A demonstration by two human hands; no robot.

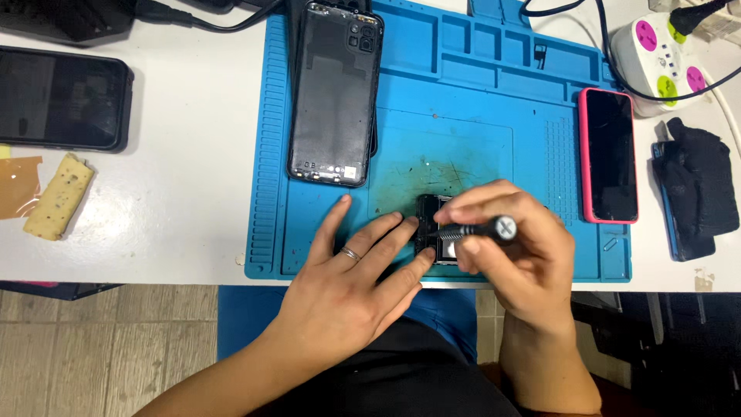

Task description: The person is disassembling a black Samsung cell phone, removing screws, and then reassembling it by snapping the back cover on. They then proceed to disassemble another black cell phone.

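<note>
- Two bare hands over one blue work mat (324,116) on a white surface (177,201).
- One small black phone part (432,230), opened, lies on the mat near its front edge, between the two hands.
- Left hand (351,286) flat on the mat, fingers (386,232) spread, tips pressing the part's left side; one ring on one finger.
- Right hand (517,247) with fingers curled tight around one black screwdriver (482,229), pinching its handle; tip sits on the part, exact contact spot hidden.
- One dark phone back cover (334,93), camera cutouts at top, lies on the mat's upper left, well apart from the hands.
- One phone in a pink case (608,154), screen dark, at the mat's right edge.
- One phone in a black case (62,98) on the surface far left.
- One white power strip (660,58) with coloured sockets, top right, black cables plugged in.
- One black cloth-like bundle (698,185) on a blue-edged device, far right.
- One yellowish speckled sponge-like block (60,195) beside one amber film piece (17,185), left edge.
</note>
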